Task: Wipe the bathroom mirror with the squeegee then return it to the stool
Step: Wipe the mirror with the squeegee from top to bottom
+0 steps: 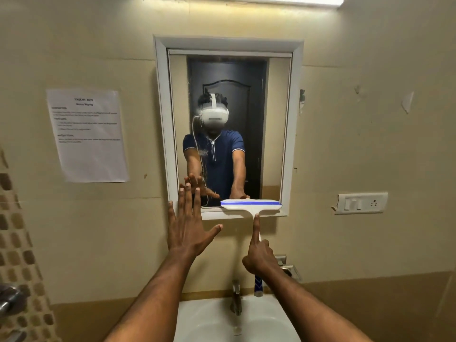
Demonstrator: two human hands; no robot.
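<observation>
Two bare hands reach toward the white-framed rectangular wall mirror (pixel 161 119). The left hand (pixel 188 228) is spread wide and flat, fingers splayed, its fingertips over the mirror's lower left corner; whether they press the glass or the frame cannot be told. The right hand (pixel 259 257) is closed around the handle of the white plastic squeegee with a blue rubber blade (pixel 250 205), index finger stretched straight up along the handle. The blade lies level against the glass along the mirror's bottom edge, reaching to its lower right corner, while the blue-patterned handle end hangs down over the white ceramic washbasin (pixel 197 322) beside the metal tap (pixel 236 301). A white printed paper sheet (pixel 86 134) is stuck on the beige wall left of the mirror; its text is too blurred to read.
</observation>
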